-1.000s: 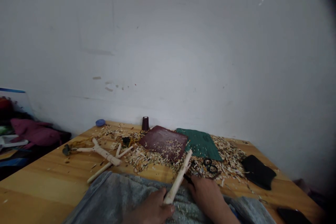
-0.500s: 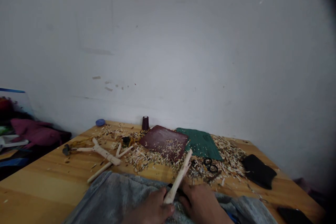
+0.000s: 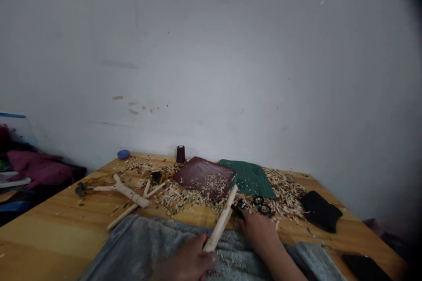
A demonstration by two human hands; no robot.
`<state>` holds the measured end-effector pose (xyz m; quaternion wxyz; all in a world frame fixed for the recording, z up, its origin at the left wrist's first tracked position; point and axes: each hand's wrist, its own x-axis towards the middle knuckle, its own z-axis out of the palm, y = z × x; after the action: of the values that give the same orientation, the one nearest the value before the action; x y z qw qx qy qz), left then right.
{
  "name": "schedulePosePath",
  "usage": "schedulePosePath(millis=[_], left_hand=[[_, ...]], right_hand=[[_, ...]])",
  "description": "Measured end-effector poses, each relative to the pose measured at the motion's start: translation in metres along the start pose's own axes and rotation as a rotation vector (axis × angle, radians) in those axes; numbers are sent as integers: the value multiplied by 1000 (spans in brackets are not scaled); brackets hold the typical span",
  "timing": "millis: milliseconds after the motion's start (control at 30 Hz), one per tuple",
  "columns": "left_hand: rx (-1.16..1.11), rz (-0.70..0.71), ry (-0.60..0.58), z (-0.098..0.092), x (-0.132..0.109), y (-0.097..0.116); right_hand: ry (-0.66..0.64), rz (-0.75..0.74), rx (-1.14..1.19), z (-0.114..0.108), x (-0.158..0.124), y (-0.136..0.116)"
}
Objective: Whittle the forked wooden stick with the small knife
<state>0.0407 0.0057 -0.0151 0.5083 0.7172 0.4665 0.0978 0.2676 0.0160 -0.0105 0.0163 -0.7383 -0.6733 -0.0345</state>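
Note:
My left hand point(image 3: 193, 260) is closed round the lower end of a pale peeled stick point(image 3: 222, 221), which slants up and away to the right. Closed on a dark knife point(image 3: 238, 211), my right hand point(image 3: 260, 230) is just right of the stick's upper part. The fingers cover most of the knife, and whether its blade touches the wood I cannot tell. Beneath both hands a grey cloth point(image 3: 158, 246) is spread, dotted with shavings.
Wood shavings point(image 3: 178, 199) surround a maroon sheet point(image 3: 201, 175) and a green sheet point(image 3: 250, 180). Forked peeled sticks point(image 3: 132, 195) lie left. A thread cone point(image 3: 180, 153) stands by the wall. Scissors point(image 3: 263, 207), a black pad point(image 3: 321, 210) and a dark flat object point(image 3: 364, 267) are on the right.
My right hand has moved forward along the stick, away from my left hand, taking the knife toward the stick's upper end. My left hand still grips the lower end.

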Motion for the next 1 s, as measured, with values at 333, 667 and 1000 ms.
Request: schedulePosePath(millis=[333, 667, 1000], left_hand=[[-3, 28, -11, -3, -1, 2], [-44, -2, -39, -6, -4, 9], [-32, -26, -33, -4, 1, 3]], right_hand=[[9, -19, 10, -1, -3, -1], [15, -24, 8, 2, -3, -1], [16, -150, 53, 4, -19, -14]])
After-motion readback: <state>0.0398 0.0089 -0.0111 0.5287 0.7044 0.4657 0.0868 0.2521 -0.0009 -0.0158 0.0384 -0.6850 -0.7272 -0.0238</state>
